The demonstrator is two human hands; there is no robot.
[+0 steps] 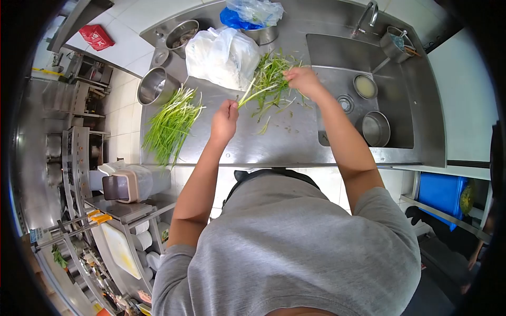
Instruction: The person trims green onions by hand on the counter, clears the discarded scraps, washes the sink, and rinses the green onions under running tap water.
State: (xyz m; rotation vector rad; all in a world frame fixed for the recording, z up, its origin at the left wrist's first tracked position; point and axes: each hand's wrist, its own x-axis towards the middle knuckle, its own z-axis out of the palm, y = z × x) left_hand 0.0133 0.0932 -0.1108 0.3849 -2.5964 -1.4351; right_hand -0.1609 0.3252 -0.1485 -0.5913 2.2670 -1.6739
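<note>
My left hand (225,122) is closed around the pale stem ends of a few green onions (255,96), which slant up to the right over the steel counter (240,142). At the other end my right hand (303,81) has its fingers pinched together at the green leaves; exactly what lies between them is partly hidden. Beneath and behind the right hand is a loose heap of onion leaves and trimmings (270,71), with stray bits scattered toward me. A larger bunch of green onions (173,126) lies on the counter's left side, white ends away from me.
Behind the hands stands a white plastic bag (221,57). A steel pot (156,87) and a bowl with contents (182,38) stand at left. The sink (337,55) at right holds a pot (375,129) and a bowl of cloudy liquid (365,86), below a faucet (367,18).
</note>
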